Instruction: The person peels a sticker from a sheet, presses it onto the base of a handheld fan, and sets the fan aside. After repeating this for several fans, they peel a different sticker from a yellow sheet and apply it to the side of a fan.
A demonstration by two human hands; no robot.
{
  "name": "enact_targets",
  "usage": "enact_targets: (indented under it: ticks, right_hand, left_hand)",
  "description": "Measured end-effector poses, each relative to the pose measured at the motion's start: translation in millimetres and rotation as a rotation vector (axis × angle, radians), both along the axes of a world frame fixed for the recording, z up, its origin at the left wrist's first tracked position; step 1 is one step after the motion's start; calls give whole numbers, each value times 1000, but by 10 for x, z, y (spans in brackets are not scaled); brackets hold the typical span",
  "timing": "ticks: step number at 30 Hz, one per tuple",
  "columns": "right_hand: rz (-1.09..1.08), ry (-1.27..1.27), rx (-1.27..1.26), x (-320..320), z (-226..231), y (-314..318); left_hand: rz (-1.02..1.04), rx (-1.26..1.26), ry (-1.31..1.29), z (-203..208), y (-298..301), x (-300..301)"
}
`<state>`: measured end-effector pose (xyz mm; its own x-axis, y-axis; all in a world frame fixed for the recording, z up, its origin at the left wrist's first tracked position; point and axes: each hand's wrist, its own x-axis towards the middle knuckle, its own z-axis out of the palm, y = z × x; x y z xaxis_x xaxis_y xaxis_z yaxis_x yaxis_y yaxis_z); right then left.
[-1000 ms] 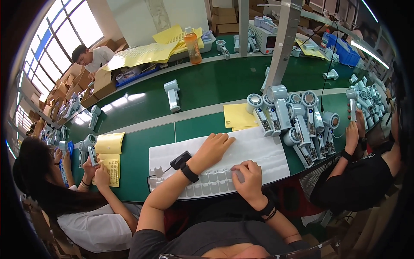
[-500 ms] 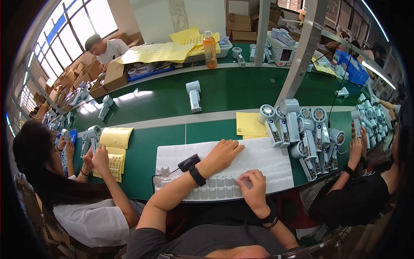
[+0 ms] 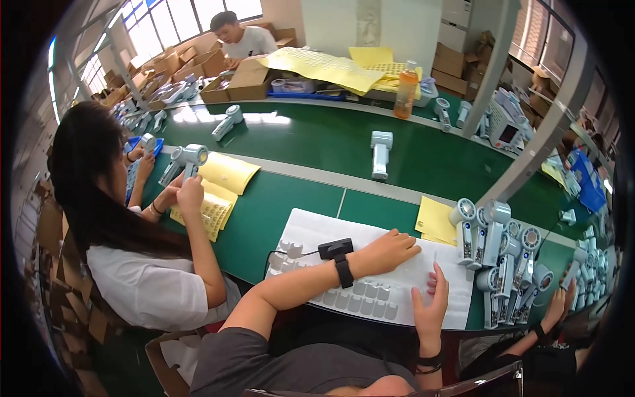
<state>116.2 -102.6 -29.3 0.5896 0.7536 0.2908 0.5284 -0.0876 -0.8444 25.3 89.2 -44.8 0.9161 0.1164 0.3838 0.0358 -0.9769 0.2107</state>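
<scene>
A white sheet (image 3: 311,228) lies in front of me, with rows of grey rounded stickers (image 3: 354,303) along its near edge and more at its left end. My left hand (image 3: 389,253) rests over the middle of the sheet, fingers stretched toward the right, holding nothing I can see. Strapped to that wrist is a black band (image 3: 343,270) beside a small black box with a cable (image 3: 336,249). Above the sheet's right part, my right hand (image 3: 431,303) is raised with thumb and fingers apart. A thin pale sliver shows by its fingertips; whether it touches them I cannot tell.
Several pale blue handheld fans (image 3: 506,258) stand clustered on the right, some with exposed insides. Yellow sheets (image 3: 435,218) lie behind the white one. One fan (image 3: 381,155) is on the far green surface, near an orange bottle (image 3: 405,92). Co-workers sit left and right.
The view has swung to the right, shifting the scene leftward and tilting it. My right hand has opened from a pinch on a grey sticker and lifted off the rows. My left hand stays over the sheet.
</scene>
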Motion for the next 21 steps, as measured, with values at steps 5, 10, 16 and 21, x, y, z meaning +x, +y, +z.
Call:
enact_targets:
  ticks: [5,10,16,21]
  right_hand:
    - [-29,-465,-22,-100,-208,9]
    - [-22,-426,-18,-103,-266,21]
    - [-46,-446,-11,-94,-286,-13]
    - [-24,-508,-11,-81,-306,-29]
  left_hand:
    - [-3,-3,-60,-56,-3,-3]
    - [8,12,-60,-59,17,-24]
    - [17,22,0,-37,6,-20]
    - [17,19,-8,-50,5,-24]
